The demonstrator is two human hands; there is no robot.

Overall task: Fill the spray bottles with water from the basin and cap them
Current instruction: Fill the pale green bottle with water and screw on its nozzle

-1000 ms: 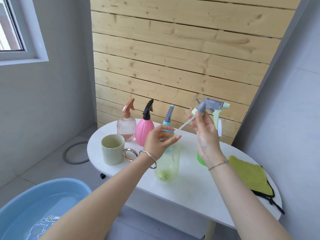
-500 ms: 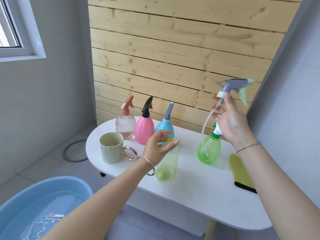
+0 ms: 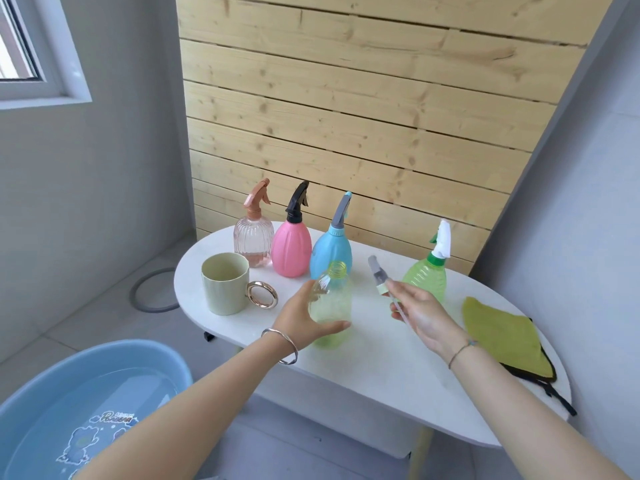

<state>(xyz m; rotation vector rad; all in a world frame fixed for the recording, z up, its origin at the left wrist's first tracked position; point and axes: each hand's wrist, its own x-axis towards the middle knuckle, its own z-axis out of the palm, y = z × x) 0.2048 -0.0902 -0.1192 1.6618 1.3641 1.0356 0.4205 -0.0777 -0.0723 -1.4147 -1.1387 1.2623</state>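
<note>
The only writing sits on the floor of the blue basin (image 3: 104,386), above a cartoon bear print under the water; it looks like "POMBEAR" or similar, too blurred to read for sure. The bottles carry no readable labels.

Taking the open bottle (image 3: 330,306) as landmark: it stands upright and uncapped near the desk's (image 3: 381,368) front edge, pale yellow-green and see-through. The left hand (image 3: 304,318) wraps its left side and base, thumb across the front low down, a grip closed on the bottle; the fingers behind it are hidden by the plastic. Just right of the bottle, apart from it, the right hand (image 3: 420,315) pinches the sprayer head (image 3: 377,275), grey with a pale green collar, its thin dip tube running back across the palm. The nozzle end is motion-blurred and its trigger is hard to make out.

Behind the bottle, touching or nearly so, stands the blue bottle (image 3: 330,252); left of that the pink bottle (image 3: 291,251), then the clear ribbed bottle (image 3: 252,242), all three capped. Behind and to the right is the green bottle (image 3: 427,280) with a white sprayer. Left of the open bottle is the mug (image 3: 225,284), with a gold ring handle. Far right lies the cloth (image 3: 502,334), its dark underside partly hidden. The basin is below left on the floor, cut off by the frame and by the left forearm.
</note>
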